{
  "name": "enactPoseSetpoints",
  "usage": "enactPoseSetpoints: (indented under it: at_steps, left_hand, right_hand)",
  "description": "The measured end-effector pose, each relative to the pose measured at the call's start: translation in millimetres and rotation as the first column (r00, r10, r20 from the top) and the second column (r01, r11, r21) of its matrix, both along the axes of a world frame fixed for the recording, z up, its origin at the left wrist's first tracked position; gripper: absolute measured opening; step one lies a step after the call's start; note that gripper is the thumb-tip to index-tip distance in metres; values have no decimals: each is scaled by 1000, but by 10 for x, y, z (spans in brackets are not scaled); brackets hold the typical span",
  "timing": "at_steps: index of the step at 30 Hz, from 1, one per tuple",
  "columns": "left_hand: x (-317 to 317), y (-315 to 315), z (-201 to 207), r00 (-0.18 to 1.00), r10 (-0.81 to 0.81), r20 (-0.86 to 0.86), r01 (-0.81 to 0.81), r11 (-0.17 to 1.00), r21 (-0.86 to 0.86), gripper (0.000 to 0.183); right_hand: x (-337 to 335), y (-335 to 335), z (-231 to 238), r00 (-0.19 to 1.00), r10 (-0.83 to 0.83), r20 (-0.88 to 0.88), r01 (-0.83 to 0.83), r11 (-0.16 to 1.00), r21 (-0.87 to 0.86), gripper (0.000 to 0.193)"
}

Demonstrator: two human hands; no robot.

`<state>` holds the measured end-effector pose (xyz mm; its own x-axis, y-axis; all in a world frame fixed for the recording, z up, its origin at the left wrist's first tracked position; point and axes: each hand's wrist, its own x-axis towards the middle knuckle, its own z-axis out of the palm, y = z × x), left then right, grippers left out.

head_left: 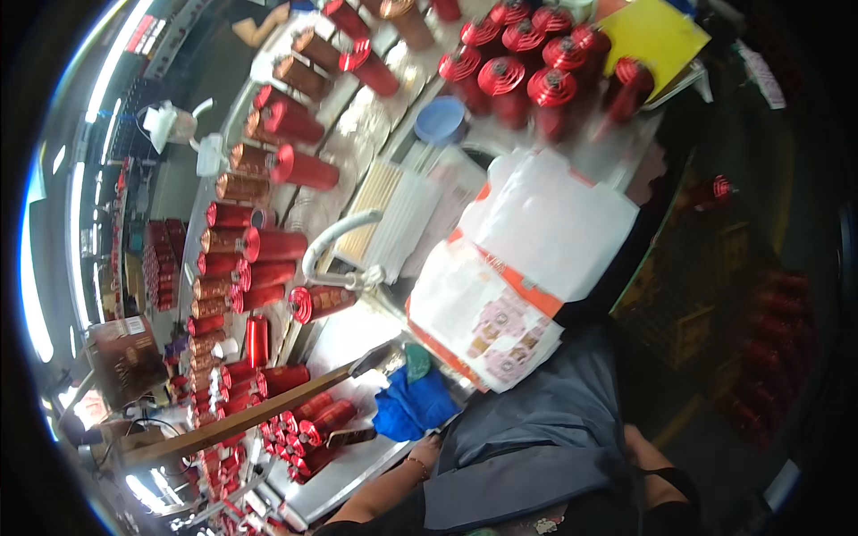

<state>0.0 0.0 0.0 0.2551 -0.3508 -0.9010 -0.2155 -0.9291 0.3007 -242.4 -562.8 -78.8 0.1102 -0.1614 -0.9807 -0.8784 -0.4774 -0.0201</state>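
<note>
My left hand is low beside the grey apron, close to a crumpled blue cloth on the table edge; its fingers are mostly hidden. At the apron's right side is my right hand, partly covered, with its fingers out of sight. In front of the apron lies a stack of flat white cardboard pieces with orange edges. The nearer piece carries a pink and brown printed pattern. Neither hand visibly touches the cardboard.
Red ring-topped canisters stand at the far end by a yellow board and a blue bowl. Rows of red and copper canisters fill the left. A curved pale tube and a wooden bar cross the table.
</note>
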Motion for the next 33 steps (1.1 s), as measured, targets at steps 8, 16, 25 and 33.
enactPoseSetpoints:
  at_steps: [8, 16, 25, 33]
  left_hand:
    - [389, 34, 283, 949, -194, -247, 176, 980, -94, 49]
    - [565, 115, 461, 691, -719, 78, 677, 605, -418, 46]
    - [536, 325, 298, 613, -713, 341, 780, 477, -404, 43]
    - [404, 548, 120, 503, -667, 550, 864, 387, -321, 40]
  right_hand:
    - [2164, 1134, -1306, 910, 294, 294, -304, 953, -13, 33]
    - [2994, 1461, -2391, 794, 507, 334, -480, 861, -166, 34]
    - [2913, 1492, -2605, 729, 600, 330, -541, 800, -260, 35]
    - [2889, 1393, -2599, 644, 685, 341, -599, 729, -333, 36]
